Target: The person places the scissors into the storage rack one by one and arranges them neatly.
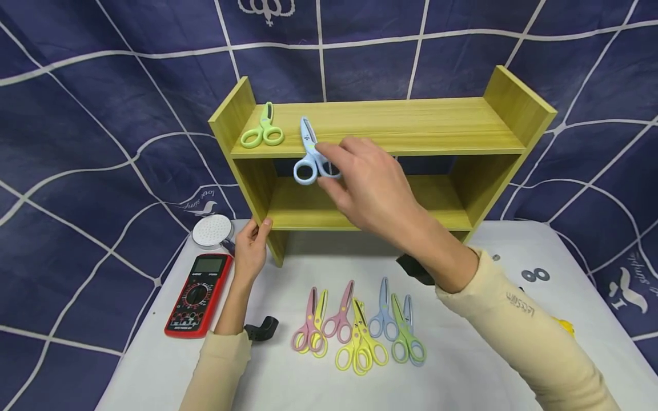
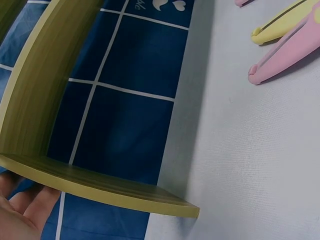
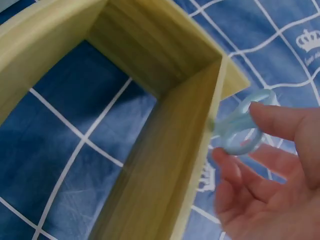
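Note:
Blue scissors (image 1: 308,151) are pinched by the handles between the thumb and fingers of my right hand (image 1: 370,177), blades toward the back, over the front edge of the top board of a wooden shelf (image 1: 390,127). The right wrist view shows the blue handles (image 3: 242,125) beside that board. Green scissors (image 1: 264,128) lie on the top board's left end. My left hand (image 1: 250,248) grips the shelf's left side panel low down, its thumb over the front edge; the left wrist view shows fingers against the panel's outer face (image 2: 125,192).
In front of the shelf lie several scissors: pink (image 1: 340,319), yellow (image 1: 367,339), blue (image 1: 382,311) and green (image 1: 403,328). A red multimeter (image 1: 197,297) and a shower head (image 1: 212,231) are at left. Grey washers (image 1: 541,274) lie at right.

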Demonstrator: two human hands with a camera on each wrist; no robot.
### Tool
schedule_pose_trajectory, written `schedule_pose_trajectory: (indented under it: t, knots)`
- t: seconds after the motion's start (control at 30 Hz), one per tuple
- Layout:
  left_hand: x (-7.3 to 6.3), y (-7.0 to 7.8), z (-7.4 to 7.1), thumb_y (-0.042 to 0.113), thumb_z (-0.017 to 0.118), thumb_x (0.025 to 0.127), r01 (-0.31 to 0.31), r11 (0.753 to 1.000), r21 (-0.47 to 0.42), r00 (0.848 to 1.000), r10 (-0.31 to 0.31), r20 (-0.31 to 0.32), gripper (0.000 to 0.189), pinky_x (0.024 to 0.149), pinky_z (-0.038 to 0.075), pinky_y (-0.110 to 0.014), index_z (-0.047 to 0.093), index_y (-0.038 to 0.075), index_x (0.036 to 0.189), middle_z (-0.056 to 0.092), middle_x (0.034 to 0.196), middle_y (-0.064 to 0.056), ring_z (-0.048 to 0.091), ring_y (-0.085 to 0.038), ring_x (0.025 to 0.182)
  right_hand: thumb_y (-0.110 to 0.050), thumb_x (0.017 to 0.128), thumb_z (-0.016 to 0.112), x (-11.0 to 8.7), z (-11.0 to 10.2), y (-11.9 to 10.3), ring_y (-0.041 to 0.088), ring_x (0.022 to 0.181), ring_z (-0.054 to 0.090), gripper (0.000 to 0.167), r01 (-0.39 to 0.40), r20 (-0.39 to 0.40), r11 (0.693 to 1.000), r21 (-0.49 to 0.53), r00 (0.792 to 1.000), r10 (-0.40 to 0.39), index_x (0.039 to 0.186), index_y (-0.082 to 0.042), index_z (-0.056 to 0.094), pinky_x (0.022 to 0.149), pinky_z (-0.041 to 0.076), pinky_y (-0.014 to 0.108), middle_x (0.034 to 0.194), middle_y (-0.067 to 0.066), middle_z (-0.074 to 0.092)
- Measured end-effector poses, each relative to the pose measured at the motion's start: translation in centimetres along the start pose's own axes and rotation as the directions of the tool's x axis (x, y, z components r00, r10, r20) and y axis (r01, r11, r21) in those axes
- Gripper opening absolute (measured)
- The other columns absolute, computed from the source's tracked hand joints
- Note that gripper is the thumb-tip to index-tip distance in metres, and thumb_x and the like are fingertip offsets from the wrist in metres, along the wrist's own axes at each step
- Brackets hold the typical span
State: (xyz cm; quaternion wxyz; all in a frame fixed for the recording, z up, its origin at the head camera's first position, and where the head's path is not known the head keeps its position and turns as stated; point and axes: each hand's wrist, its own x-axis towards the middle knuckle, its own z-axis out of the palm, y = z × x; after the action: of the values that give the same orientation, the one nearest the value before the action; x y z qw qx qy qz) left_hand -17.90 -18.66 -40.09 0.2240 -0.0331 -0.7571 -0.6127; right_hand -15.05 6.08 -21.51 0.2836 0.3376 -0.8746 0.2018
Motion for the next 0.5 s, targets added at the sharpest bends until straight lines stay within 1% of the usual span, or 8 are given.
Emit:
schedule_pose_trajectory:
  t: [0.03,0.1,0.17,0.27,0.37,0.4,0.5]
  knots:
    - [0.0,-0.1,0.1,0.005,0.055,0.100,-0.003,1.000,-0.001,1.000,0.003,-0.001,0.028,0.080,0.049,-0.015,0.062,-0.014,0.119,0.065,0.108,-0.029,0.062,-0.004,0.088,-0.018,0.089,0.075,0.4,0.0,0.1,0.027,0.085,0.053,0.040,-0.009,-0.015,1.000,0.006,1.000,0.009,0.125,-0.006,0.066,0.069,0.045,0.038,0.096,0.009,0.066]
    - [0.3,-1.3,0.1,0.007,0.056,0.100,-0.002,1.000,-0.022,1.000,0.001,-0.006,0.028,0.081,0.049,-0.016,0.063,-0.012,0.119,0.065,0.109,-0.028,0.062,-0.005,0.089,-0.022,0.087,0.077,1.2,0.1,0.5,0.028,0.086,0.053,0.042,-0.023,-0.038,1.000,0.005,0.999,0.023,0.124,-0.005,0.067,0.071,0.045,0.038,0.099,0.009,0.069]
    - [0.5,-2.3,0.1,0.009,0.056,0.101,-0.002,0.999,-0.036,1.000,0.001,-0.017,0.028,0.082,0.050,-0.017,0.063,-0.010,0.120,0.066,0.109,-0.026,0.063,-0.006,0.091,-0.025,0.086,0.079,2.3,0.2,0.8,0.028,0.088,0.054,0.045,-0.051,-0.040,0.999,0.006,0.998,0.051,0.125,-0.006,0.066,0.073,0.044,0.037,0.101,0.009,0.071]
    - [0.6,-2.4,0.1,0.007,0.056,0.100,0.007,0.999,-0.045,1.000,-0.008,-0.019,0.029,0.083,0.050,-0.017,0.062,-0.011,0.121,0.065,0.110,-0.027,0.063,-0.006,0.092,-0.032,0.086,0.079,4.0,0.6,1.4,0.027,0.089,0.054,0.054,-0.124,-0.004,0.992,0.008,0.992,0.124,0.130,-0.007,0.062,0.074,0.044,0.035,0.102,0.006,0.072]
    - [0.5,-2.2,0.1,0.004,0.056,0.100,0.008,0.998,-0.061,1.000,-0.009,-0.015,0.029,0.083,0.050,-0.017,0.061,-0.013,0.122,0.064,0.111,-0.028,0.062,-0.005,0.091,-0.036,0.086,0.078,5.4,1.0,2.1,0.025,0.094,0.057,0.060,-0.205,0.055,0.978,0.030,0.978,0.203,0.135,-0.008,0.059,0.080,0.045,0.034,0.101,0.005,0.072]
    - [0.5,-2.0,0.1,0.003,0.055,0.100,0.006,0.998,-0.062,1.000,-0.007,-0.015,0.028,0.082,0.050,-0.017,0.061,-0.014,0.122,0.064,0.111,-0.029,0.062,-0.004,0.090,-0.036,0.086,0.078,5.7,1.1,2.3,0.025,0.096,0.057,0.061,-0.226,0.073,0.973,0.039,0.972,0.223,0.136,-0.008,0.058,0.082,0.045,0.035,0.100,0.005,0.072]
    - [0.2,-0.6,0.2,0.000,0.055,0.099,0.000,0.999,-0.054,1.000,-0.001,-0.016,0.027,0.081,0.051,-0.019,0.060,-0.017,0.119,0.064,0.108,-0.030,0.061,-0.004,0.088,-0.037,0.086,0.077,6.3,1.3,2.7,0.024,0.100,0.059,0.061,-0.268,0.114,0.962,0.059,0.959,0.260,0.136,-0.009,0.057,0.088,0.045,0.035,0.098,0.004,0.071]
